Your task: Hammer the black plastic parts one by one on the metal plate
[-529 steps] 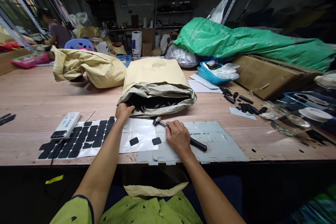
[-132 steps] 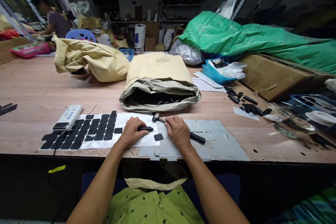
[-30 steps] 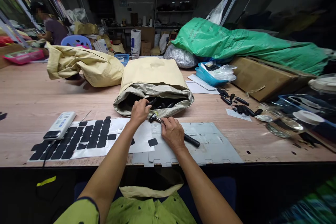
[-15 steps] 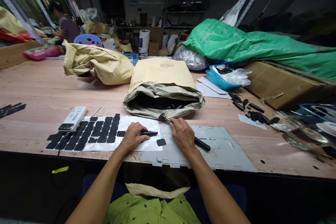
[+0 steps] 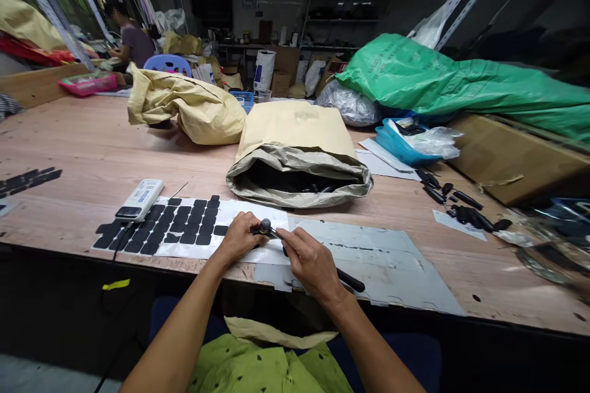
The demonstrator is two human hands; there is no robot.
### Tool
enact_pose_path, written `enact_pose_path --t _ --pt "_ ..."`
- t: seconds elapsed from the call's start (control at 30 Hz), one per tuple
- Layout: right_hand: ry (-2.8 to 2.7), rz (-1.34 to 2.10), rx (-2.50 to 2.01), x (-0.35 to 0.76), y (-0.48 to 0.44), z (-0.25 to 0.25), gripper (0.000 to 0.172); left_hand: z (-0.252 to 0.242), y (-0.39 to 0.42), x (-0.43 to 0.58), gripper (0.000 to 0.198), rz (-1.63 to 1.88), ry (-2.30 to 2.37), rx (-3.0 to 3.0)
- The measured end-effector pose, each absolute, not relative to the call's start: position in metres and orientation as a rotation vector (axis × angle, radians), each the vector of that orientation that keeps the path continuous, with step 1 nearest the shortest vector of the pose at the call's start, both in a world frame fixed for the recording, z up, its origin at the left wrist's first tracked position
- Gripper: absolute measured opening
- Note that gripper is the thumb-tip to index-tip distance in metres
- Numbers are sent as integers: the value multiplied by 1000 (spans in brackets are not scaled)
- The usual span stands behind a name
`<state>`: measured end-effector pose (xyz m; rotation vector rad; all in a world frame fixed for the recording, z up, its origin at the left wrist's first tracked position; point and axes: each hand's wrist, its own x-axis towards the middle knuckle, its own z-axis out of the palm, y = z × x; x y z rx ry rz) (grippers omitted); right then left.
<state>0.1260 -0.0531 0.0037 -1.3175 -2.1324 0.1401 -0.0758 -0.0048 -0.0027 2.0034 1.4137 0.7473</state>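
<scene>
My right hand (image 5: 313, 264) is closed around what looks like a ratchet wrench (image 5: 351, 280) with a round metal head and a black handle. The wrench head is at the fingers of my left hand (image 5: 240, 238), which is closed on a small black part (image 5: 257, 247), mostly hidden by the fingers and the wrench. Whether head and part are joined I cannot tell. Under the left hand lies a white sheet (image 5: 235, 211) with rows of black rounded pads (image 5: 190, 228). A grey board (image 5: 391, 264) lies beneath the right hand.
An open sack (image 5: 295, 129) holding dark parts faces me, beside a folded tan sack (image 5: 198, 112). A white cabled device (image 5: 141, 196) stands at left. Loose black parts (image 5: 470, 216), a blue basket (image 5: 397, 146) and a cardboard box (image 5: 493, 156) are at right. A person (image 5: 134, 43) sits far left.
My right hand has moved left and lowered the wrench head from near the sack's mouth to the black part in my left hand. The view has shifted slightly.
</scene>
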Motion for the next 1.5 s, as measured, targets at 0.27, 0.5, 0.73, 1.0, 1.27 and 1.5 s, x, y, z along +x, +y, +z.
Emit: enact_pose_path --t 0.27,0.5,0.73,1.0,1.27,1.5 --pt "-1977 130 -1414 136 -54 10 34 0 -6 -75 10 753 1419 1946" --pt "-2034 161 -1445 142 -55 0 33 0 -7 -75 10 759 1428 1959" --pt "-1928 -155 -1606 157 -14 0 30 1 -8 -74 14 734 1445 2039" --pt "-1950 -241 -1740 160 5 -27 26 2 -8 -76 12 692 1396 2108" --pt "-1948 -214 -1742 159 3 -25 26 18 -47 -73 14 616 1115 2169" --pt "-1942 -201 -1754 158 2 -24 26 1 -100 -58 12 388 1028 2403"
